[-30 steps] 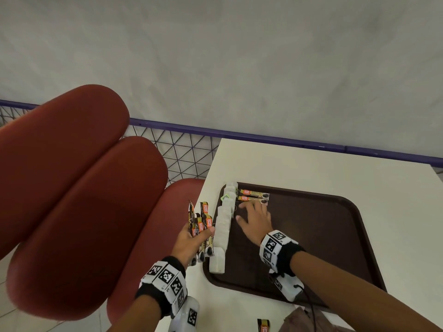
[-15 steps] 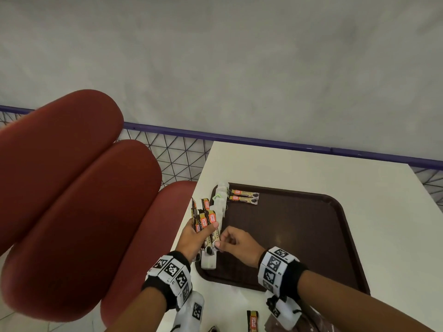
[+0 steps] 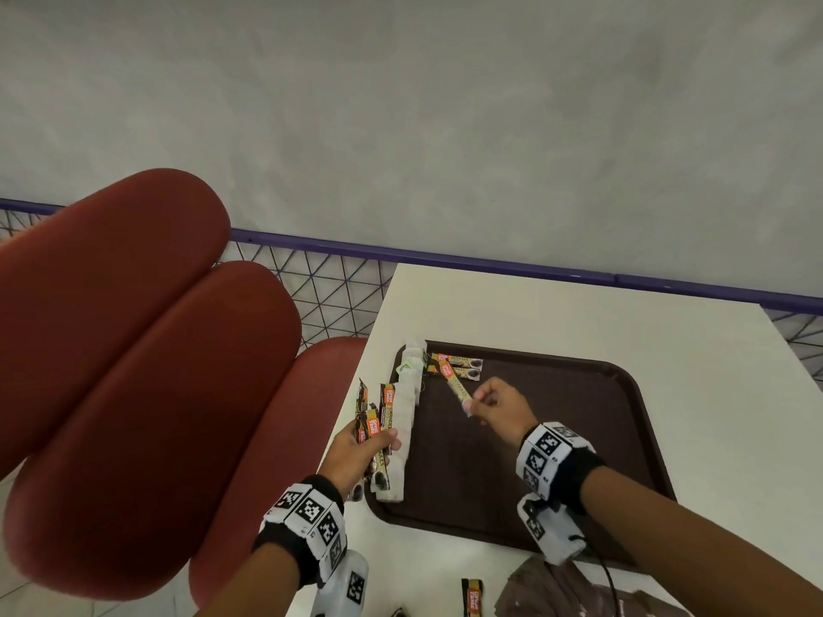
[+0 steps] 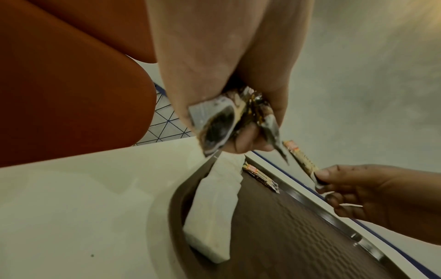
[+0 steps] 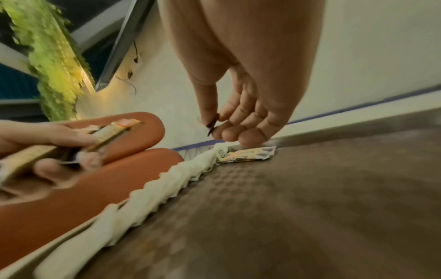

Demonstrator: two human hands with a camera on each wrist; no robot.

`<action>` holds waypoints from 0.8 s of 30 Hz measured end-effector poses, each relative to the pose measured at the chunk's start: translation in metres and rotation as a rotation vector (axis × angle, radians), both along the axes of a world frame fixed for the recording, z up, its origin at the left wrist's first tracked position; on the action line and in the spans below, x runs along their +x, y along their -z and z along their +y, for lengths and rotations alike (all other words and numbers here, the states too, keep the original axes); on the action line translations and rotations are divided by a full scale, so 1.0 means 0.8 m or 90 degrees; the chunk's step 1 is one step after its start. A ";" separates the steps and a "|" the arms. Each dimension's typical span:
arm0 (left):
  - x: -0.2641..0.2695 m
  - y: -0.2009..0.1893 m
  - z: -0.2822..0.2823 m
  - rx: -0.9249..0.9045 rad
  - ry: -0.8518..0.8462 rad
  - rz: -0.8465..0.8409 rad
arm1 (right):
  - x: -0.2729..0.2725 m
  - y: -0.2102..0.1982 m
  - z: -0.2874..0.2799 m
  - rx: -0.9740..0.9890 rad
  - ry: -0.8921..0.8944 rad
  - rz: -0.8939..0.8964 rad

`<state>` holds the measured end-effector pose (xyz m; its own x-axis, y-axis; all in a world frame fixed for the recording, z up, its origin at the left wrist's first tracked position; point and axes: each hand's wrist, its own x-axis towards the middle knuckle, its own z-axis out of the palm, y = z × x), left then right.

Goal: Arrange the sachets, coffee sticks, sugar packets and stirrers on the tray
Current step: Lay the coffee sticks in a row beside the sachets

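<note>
Coffee stick point(image 3: 455, 385) is pinched at its near end by R hand point(image 3: 501, 407), thumb + index, other fingers curled; it's held over the tray's point(image 3: 556, 460) 11 o'clock corner, orange end pointing to 11 o'clock. Whether that end touches the 2 sticks point(image 3: 463, 366) laid flat in the corner can't be told. In R wrist view only the stick's dark tail is seen between the fingertips point(image 5: 216, 133); view is blurred.

Bundle of coffee sticks point(image 3: 378, 427) is gripped by L hand point(image 3: 356, 456), fingers wrapped round, thumb pressed on top, at the tray's 9 o'clock edge; count can't be told. Dark stick ends are seen poking out below the fist in L wrist view.

Row of white sachets point(image 3: 403, 420) is laid overlapping along the tray's 9 o'clock rim, 7 to 11 o'clock. 1 loose stick point(image 3: 473, 594) is seen on the white table point(image 3: 579, 313) at 6 o'clock, beside a brown bag point(image 3: 561, 592). Red seat cushions point(image 3: 133, 349) sit at 9 o'clock.
</note>
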<state>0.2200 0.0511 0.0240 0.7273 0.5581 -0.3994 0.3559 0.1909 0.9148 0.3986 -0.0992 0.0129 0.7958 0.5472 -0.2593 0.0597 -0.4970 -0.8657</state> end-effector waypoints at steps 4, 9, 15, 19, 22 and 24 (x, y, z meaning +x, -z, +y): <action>-0.004 -0.002 0.009 0.005 -0.031 0.016 | 0.026 0.005 -0.001 -0.116 0.017 -0.084; -0.009 0.006 0.023 0.020 -0.054 0.057 | 0.036 0.016 0.017 -0.143 0.036 -0.083; -0.015 0.010 0.030 0.028 -0.070 0.052 | 0.046 0.037 0.042 -0.194 0.019 -0.099; -0.017 0.017 0.038 0.019 -0.083 0.050 | 0.035 0.041 0.042 -0.251 -0.009 -0.244; -0.017 0.019 0.042 0.020 -0.092 0.045 | 0.021 0.047 0.041 -0.232 -0.128 -0.370; -0.016 0.019 0.042 0.023 -0.094 0.043 | 0.012 0.049 0.041 -0.269 -0.210 -0.412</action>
